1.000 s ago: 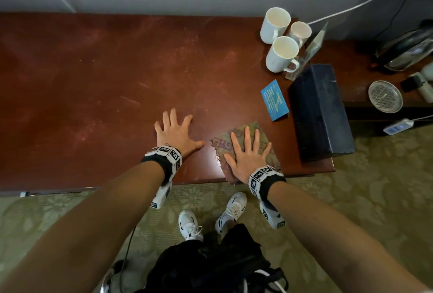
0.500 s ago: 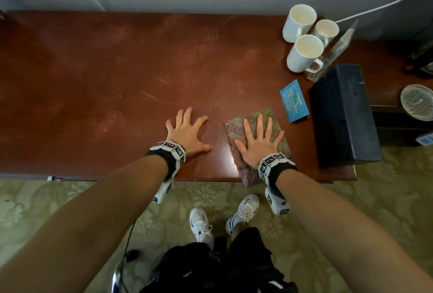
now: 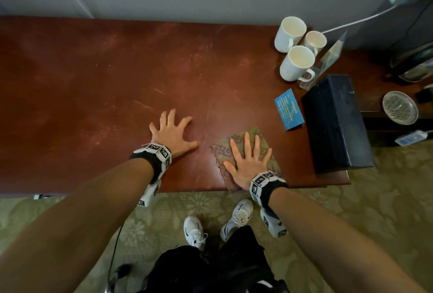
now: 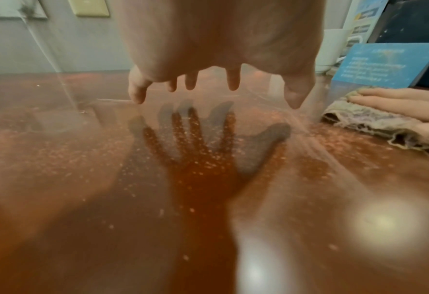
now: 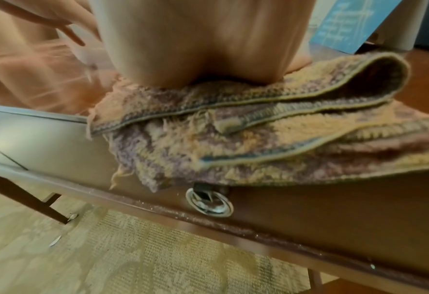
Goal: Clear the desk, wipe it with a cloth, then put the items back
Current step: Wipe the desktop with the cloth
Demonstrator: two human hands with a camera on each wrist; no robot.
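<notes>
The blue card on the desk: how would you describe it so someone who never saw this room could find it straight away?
Start at the long reddish-brown desk and go to its right end, where three white mugs stand by a black box. The blue card stands just left of that box, beyond the cloth under the right hand. It is the only bright blue thing there, covered in pale print.

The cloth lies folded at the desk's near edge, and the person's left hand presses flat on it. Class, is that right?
Wrong hand. The head view shows the right hand pressing flat on the cloth; the left hand is over bare desk beside it.
</notes>
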